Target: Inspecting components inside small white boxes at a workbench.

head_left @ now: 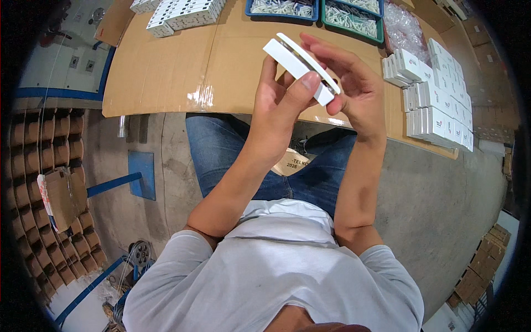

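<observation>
Above the table's near edge I hold a small white box-like case [292,62], tilted down to the right. A dark gap runs along its length between a thick white part and a thin, slightly curved white plate. My left hand [274,105] grips its lower side, the thumb pressed on the case near the gap. Curled around the right end is my right hand [362,91], its thumb at the lower corner and its fingers by the thin plate, partly hidden behind it. Whatever is inside the gap is too small to make out.
Brown cardboard covers the table [160,72]. Stacked white boxes [185,14] stand at the far left, more white boxes [440,108] at the right edge. A blue tray [282,18] and a green tray [352,36] hold small white parts. Clear plastic bags [406,27] lie beside them.
</observation>
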Available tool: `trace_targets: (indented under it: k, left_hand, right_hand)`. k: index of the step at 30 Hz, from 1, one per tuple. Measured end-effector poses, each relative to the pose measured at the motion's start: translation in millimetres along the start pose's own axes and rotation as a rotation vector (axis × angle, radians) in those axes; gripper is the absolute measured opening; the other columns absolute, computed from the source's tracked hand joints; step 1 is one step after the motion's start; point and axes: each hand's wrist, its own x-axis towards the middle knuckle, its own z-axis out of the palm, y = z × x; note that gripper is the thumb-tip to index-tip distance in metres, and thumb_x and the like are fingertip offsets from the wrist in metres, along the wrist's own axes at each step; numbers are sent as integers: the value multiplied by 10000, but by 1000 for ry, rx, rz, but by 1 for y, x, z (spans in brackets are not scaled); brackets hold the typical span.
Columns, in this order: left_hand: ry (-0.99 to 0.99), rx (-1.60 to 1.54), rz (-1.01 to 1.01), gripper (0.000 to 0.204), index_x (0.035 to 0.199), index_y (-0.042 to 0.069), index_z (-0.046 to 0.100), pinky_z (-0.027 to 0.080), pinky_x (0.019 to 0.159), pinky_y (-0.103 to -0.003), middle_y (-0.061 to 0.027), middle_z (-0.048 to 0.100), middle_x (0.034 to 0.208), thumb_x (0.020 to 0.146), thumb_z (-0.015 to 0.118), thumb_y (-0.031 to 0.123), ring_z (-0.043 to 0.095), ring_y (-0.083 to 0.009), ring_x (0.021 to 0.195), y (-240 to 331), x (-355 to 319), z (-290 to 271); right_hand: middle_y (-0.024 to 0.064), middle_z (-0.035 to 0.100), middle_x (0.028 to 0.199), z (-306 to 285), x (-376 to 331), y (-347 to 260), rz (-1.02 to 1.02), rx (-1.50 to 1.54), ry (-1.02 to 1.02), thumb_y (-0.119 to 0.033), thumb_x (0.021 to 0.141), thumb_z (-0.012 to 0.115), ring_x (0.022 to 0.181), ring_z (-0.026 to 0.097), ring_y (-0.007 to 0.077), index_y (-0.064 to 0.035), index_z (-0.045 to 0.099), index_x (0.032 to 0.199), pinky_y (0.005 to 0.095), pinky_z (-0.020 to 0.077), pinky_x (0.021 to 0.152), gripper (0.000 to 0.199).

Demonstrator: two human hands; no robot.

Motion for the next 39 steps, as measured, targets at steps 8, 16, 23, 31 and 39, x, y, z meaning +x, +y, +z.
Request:
trace_targets:
  k: [8,16,23,31,39]
  left_hand:
    - [33,88,64,518,1362,43,442,509,939,-317,-91,589,1154,939,672,234,606,-149,1065,-1,0,-2]
    - [90,73,88,539,1355,39,452,511,933,-309,-89,589,1152,923,690,255,602,-144,1062,-2,-1,3]
    - [132,84,117,546,1348,37,448,516,942,-313,-96,590,1156,910,704,239,598,-146,1075,-3,0,4]
    - [114,79,100,548,1365,46,404,530,947,-317,-100,574,1174,921,691,191,587,-152,1105,-3,1,0]
    - [61,166,146,868,1528,71,209,473,1040,-369,-120,498,1294,847,747,67,526,-203,1224,-10,1,-5]
  right_hand:
    - [254,504,1455,4,-2,-1,79,7,-61,-612,830,690,1342,514,320,76,529,1391,424,383,1133,902]
    - [233,563,1405,10,0,-4,80,-32,-15,-652,879,600,1308,546,302,68,590,1337,407,407,1105,853]
    - [235,564,1402,12,1,-2,87,-6,-9,-648,912,559,1292,556,291,89,577,1339,398,417,1091,852]
    - [217,559,1419,8,-2,9,50,172,-62,-402,953,638,1304,544,287,28,575,1376,386,450,1062,606]
    - [204,552,1426,0,0,-5,102,306,-35,-344,909,682,1357,494,281,38,604,1328,419,340,1158,573]
